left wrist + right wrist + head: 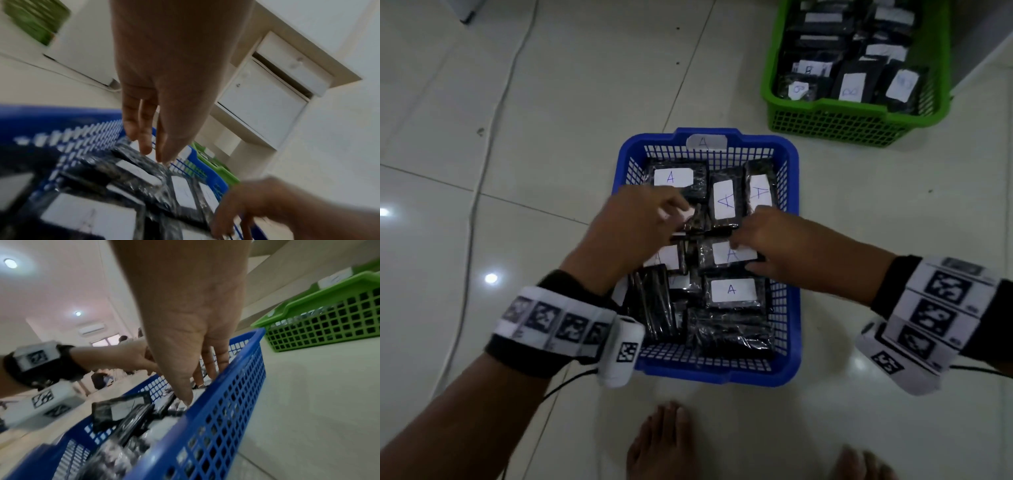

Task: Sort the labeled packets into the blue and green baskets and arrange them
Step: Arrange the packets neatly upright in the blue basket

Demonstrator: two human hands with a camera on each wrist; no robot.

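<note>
The blue basket [705,375] sits on the floor in front of me, filled with black packets that carry white "A" labels. Both hands reach into its middle. My left hand [671,209] has straight fingers [146,146] whose tips touch a tilted packet [690,221] near the centre. My right hand [748,255] grips an "A" packet [726,255] with the thumb at its near edge and the fingers at its far edge. The green basket [842,123] stands at the far right and holds several packets labeled "B".
My bare feet [664,442] stand just before the blue basket. A white cable [482,154] runs along the tiled floor at the left. A white cabinet [263,97] stands beyond the baskets. Other people sit far off in the room.
</note>
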